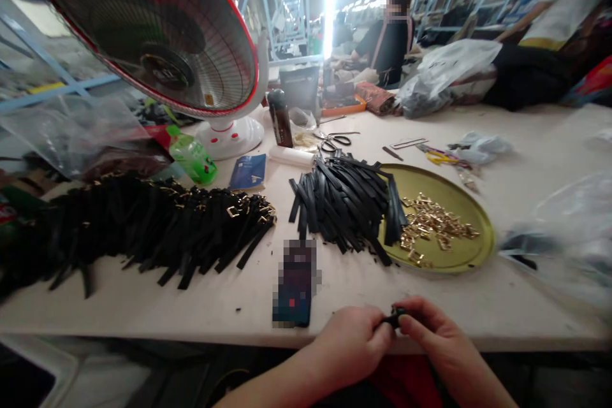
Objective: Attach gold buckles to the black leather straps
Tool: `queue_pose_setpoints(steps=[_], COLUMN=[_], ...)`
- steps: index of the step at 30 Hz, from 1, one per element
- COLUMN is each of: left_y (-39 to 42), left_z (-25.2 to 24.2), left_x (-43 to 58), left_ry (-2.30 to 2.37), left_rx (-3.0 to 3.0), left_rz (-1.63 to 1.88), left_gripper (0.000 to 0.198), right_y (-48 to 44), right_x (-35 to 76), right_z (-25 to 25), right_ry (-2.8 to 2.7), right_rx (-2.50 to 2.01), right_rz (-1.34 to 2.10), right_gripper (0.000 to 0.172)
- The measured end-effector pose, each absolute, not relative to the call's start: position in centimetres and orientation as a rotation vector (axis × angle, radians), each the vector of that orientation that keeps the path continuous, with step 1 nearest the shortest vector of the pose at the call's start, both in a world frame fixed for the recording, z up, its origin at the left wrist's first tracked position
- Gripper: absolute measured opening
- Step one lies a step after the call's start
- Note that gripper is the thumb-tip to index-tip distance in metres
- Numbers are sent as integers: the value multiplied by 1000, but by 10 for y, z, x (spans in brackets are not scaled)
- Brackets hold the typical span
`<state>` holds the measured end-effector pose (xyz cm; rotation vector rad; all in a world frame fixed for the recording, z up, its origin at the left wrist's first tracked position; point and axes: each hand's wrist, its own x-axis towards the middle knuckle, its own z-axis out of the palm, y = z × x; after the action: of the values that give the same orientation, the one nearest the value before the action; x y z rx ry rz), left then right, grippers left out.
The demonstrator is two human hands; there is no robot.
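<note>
"Well, what lies left of the shallow, rounded olive-gold tray [456,189]?"

"Farthest off, a heap of black strips with gold-coloured metal buckles [157,223]; next, a pile of loose, flat, leather-like black strips [339,197] overlapping its rim."

"And the hands?"

"On the tray's near side, the left hand [352,341], then a small black strap-like piece [394,317], partly hidden, then the right hand [433,328]; each grip pinches it."

"How will it handle?"

"Light and bendy, I'd judge, maybe slick; best held by its ends, between fingertips."
</note>
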<state>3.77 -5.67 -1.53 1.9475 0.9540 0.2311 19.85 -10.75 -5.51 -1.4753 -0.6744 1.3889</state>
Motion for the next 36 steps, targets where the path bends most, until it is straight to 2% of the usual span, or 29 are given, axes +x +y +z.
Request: queue_pose_setpoints(steps=[5,11,15,18,20,23,25,31,36], left_y=[-59,-52,-54,-56,-55,-49,-43,-29,-34], left_z=[-11,1,-1,-6,-9,-13,-16,-22,-25], left_x=[39,26,28,37,44,51,54,66,71], left_ry=[942,844,969,944,917,909,890,946,981], left_rx=[1930,1696,1863,1690,1536,1452,1402,1074,1084], left_rz=[198,53,200,206,206,328,413,449,431], left_gripper=[31,24,28,25,32,46,47,34,25], right_y=[-111,-106,-108,-106,-103,-92,-80,-17,24], right_x=[197,213,197,181,177,184,202,280,291], right_z=[-51,-48,-47,-42,-39,-38,-38,-38,-49], right_ry=[-782,-796,-584,-484,-570,-768,-918,-1471,-1631], right_rx=[-1424,-1553,-1396,-1296,-1302,-1334,-1380,-1952,-2132], right_rz=[1481,1271,1352,1386,1347,1251,1138,359,346], right_gripper=[26,31,29,27,27,33,36,18,8])
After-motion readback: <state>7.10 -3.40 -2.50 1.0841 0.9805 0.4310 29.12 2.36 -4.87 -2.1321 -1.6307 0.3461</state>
